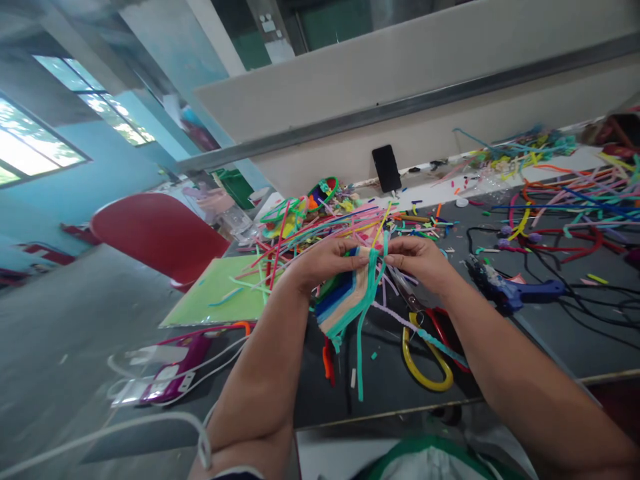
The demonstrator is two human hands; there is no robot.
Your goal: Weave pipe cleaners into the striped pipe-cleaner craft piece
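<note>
My left hand [320, 261] is closed on a bundle of pipe cleaners [345, 303] laid side by side in bands of blue, cream and teal, held above the dark table [560, 333]. My right hand [417, 259] pinches a teal pipe cleaner [361, 333] at the top of the bundle; its ends hang down toward the table's near edge. Both hands meet at the bundle's upper end.
A heap of loose coloured pipe cleaners [320, 230] lies behind the hands, with more at the right [575, 200]. Yellow and red handled scissors [425, 350], a blue glue gun [515, 290] with black cords, a green sheet [220, 293], a black phone [386, 168] and a red chair [160, 233] surround them.
</note>
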